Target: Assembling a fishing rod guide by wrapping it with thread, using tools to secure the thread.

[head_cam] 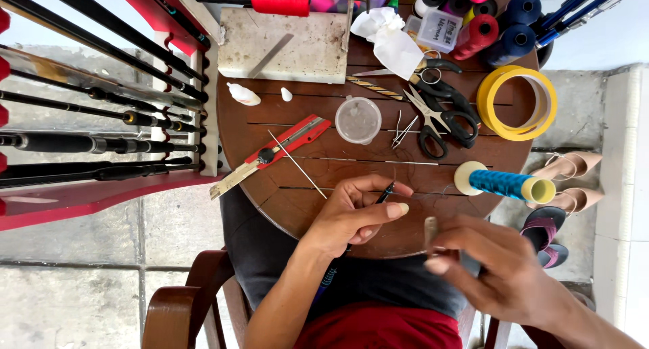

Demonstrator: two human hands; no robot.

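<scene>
My left hand (355, 214) pinches a thin black rod tip (386, 192) between thumb and fingers over the near edge of the round wooden table (270, 119). To its right, my right hand (493, 264) is blurred and grips a small flat greyish piece (430, 228) upright in its fingertips. A blue thread spool (503, 183) lies on its side just beyond my right hand. A long thin needle-like rod (296, 164) rests on the table ahead of my left hand.
A red utility knife (274, 153), a clear round lid (358, 120), black scissors (439, 112), yellow tape rolls (517, 102), a small glue bottle (242, 94) and several thread spools (500, 24) crowd the table. Fishing rods (101, 119) lie racked left. Shoes (564, 187) sit right.
</scene>
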